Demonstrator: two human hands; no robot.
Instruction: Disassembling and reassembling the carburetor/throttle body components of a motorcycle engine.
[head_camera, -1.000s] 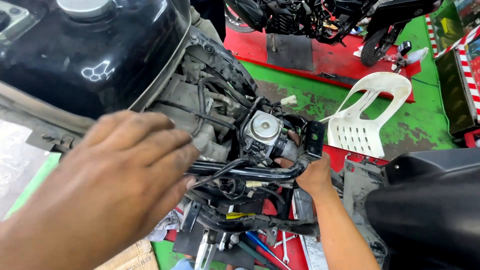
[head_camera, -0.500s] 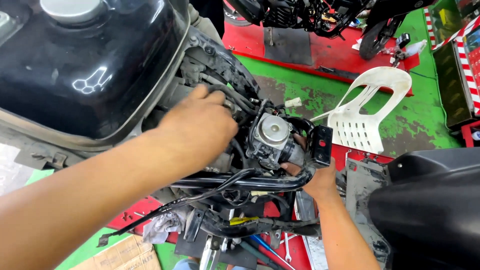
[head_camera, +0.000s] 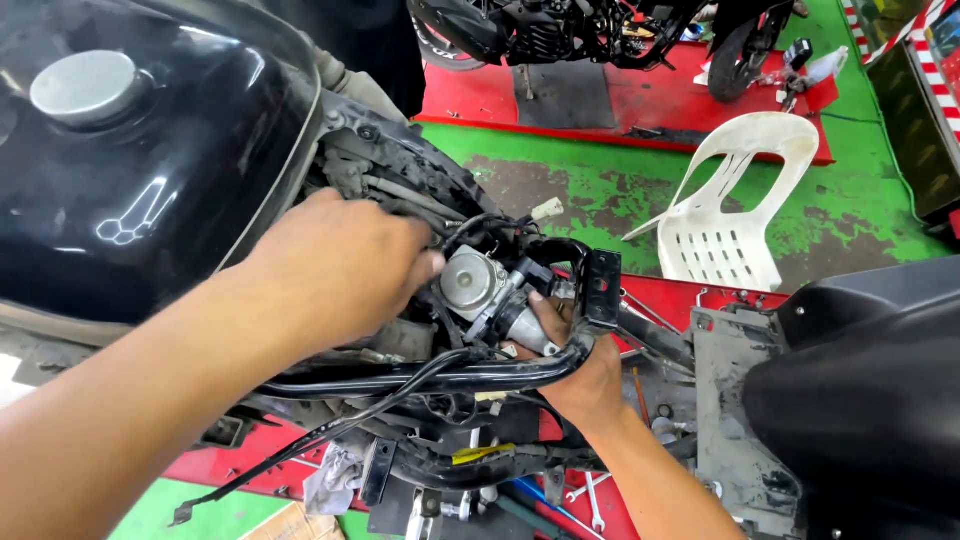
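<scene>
At the far left, around nine to eleven o'clock, sits the black fuel tank (head_camera: 140, 170) of a stripped motorcycle, its round silver cap (head_camera: 85, 85) shut and the seat off, so the frame and engine bay lie open. Just right of it the left hand (head_camera: 345, 265) reaches into the bay, palm down, fingers curled over the hoses and wires (head_camera: 400, 195) beside the carburetor (head_camera: 472, 283); the fingertips are hidden under the hand, so I cannot tell whether they pinch anything. The carburetor, a grey metal body with a round face, sits near the middle of the view, touching the left hand's knuckle side at nine o'clock and the right hand at four o'clock. It looks unseated from its place yet bound in by cables, so I judge the work about midway: covers off, the part loosened, its lines not yet all free. The right hand (head_camera: 580, 365) comes up from five o'clock beneath the black frame tube (head_camera: 430, 375), fingers wrapped round the carburetor's lower end, thumb against it. Below, at six o'clock, spanners (head_camera: 590, 495) lie on the red lift platform (head_camera: 250, 470). Further right, at two o'clock, a white plastic chair (head_camera: 730, 210) lies tipped on the green floor (head_camera: 560, 190), and at four o'clock stands a black body panel (head_camera: 870, 390).
</scene>
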